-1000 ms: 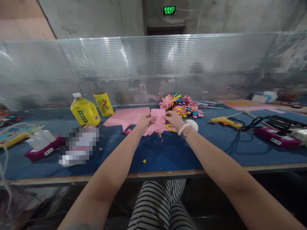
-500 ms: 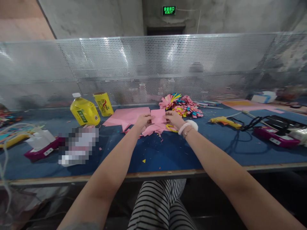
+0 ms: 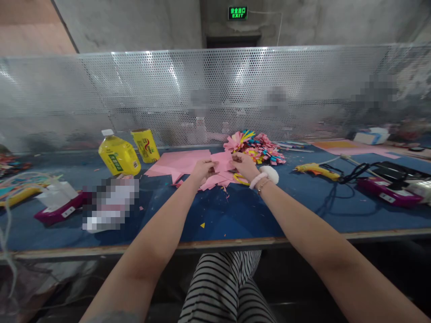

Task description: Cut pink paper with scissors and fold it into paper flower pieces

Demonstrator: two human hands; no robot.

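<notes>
A small piece of pink paper [image 3: 222, 160] is held between my two hands, just above the table. My left hand [image 3: 204, 170] pinches its left edge, fingers closed. On the opposite edge my right hand [image 3: 245, 165] grips the paper between thumb and fingers. Under and below the hands lie pink paper scraps [image 3: 215, 180]. Yellow-handled scissors [image 3: 241, 179] rest beside my right hand, partly covered. Larger pink sheets [image 3: 183, 160] are spread to the left. Paper-strip flowers [image 3: 259, 149] in pink, yellow and blue are heaped behind my right hand.
On the left stand a yellow liquid bottle [image 3: 119, 154], a yellow can [image 3: 145, 146] and a purple power strip [image 3: 62, 211]. A yellow glue gun [image 3: 316, 171] and another purple power strip [image 3: 390, 192] lie right. A perforated metal screen [image 3: 161, 98] backs the blue table [image 3: 222, 215].
The paper between my hands has turned from squarely facing me to a tilted position. My fingers have shifted slightly along its edges; the table items stay put.
</notes>
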